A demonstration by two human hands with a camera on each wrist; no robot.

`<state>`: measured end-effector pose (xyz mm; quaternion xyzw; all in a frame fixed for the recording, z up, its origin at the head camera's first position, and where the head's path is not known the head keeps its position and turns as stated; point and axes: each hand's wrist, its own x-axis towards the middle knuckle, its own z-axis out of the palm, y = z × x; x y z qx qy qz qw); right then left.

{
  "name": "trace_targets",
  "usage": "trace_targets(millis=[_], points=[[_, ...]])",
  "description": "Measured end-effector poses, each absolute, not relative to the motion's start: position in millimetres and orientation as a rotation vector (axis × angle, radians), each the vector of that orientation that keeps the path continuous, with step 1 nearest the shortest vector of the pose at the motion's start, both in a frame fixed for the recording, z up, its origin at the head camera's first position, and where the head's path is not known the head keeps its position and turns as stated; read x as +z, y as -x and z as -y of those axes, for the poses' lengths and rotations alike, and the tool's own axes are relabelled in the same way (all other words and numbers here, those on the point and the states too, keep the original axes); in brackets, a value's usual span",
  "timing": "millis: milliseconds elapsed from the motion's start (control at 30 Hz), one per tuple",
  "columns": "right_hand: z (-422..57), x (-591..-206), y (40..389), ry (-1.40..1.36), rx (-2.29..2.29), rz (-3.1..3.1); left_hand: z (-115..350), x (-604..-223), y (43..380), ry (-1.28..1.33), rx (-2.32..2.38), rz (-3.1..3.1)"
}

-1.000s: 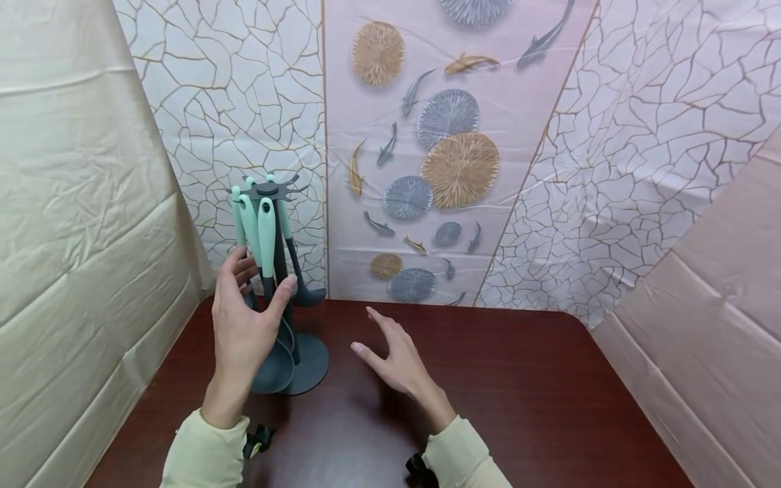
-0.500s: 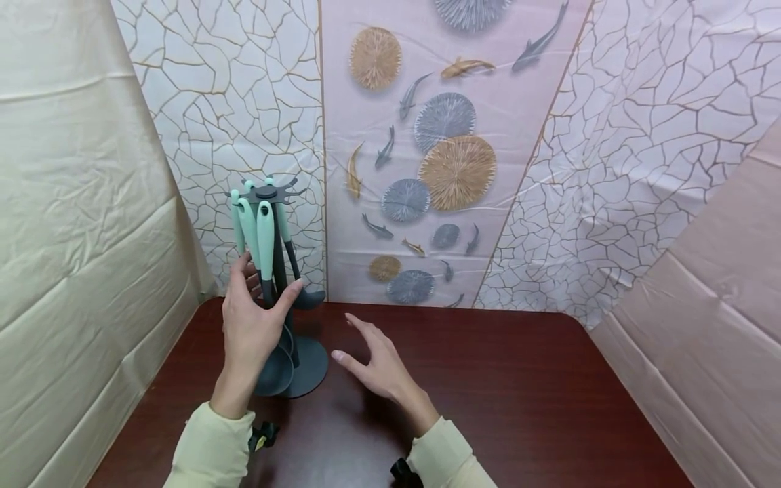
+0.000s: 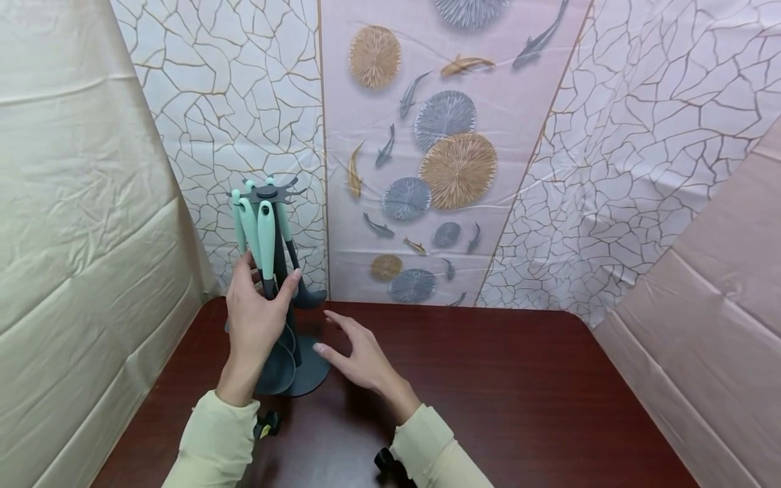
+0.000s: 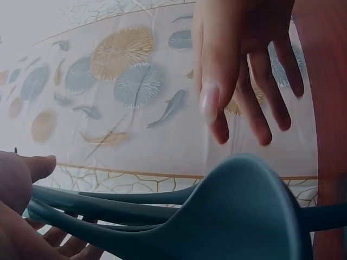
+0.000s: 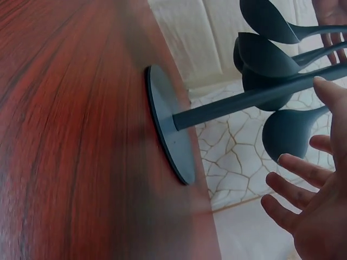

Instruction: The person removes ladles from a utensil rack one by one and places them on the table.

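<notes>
A dark grey utensil stand (image 3: pixel 316 371) stands upright at the table's left, several mint-handled kitchen utensils hanging from its top. A mint handle (image 3: pixel 266 240) faces the front; a deep-bowled ladle (image 3: pixel 310 298) hangs at the right. My left hand (image 3: pixel 251 318) is spread around the hanging utensils, thumb at the right and fingers partly hidden behind them. In the left wrist view, a large spoon-like bowl (image 4: pixel 238 216) is close up, its shaft between thumb and fingers; firm contact cannot be seen. My right hand (image 3: pixel 360 356) hovers right of the stand, fingers extended, holding nothing.
The dark red wooden table (image 3: pixel 518 393) extends to the right. Behind it hangs a patterned cloth (image 3: pixel 409 135) with fish and round motifs. A beige cloth (image 3: pixel 79 271) borders the left side, and a pinkish cloth (image 3: pixel 702 305) the right.
My right hand has moved left, nearer the stand. My left hand has shifted slightly right, closer around the utensils. The stand remains in place.
</notes>
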<state>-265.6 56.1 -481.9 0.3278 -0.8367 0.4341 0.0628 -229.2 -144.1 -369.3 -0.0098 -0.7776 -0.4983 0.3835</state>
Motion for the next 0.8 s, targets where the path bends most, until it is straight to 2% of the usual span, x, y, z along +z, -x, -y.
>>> trace_targets(millis=[800], points=[[-5.4,-492.6,276.8,-1.179,1.247,2.615,138.8,-368.6,239.3,-0.037,-1.185,1.926]])
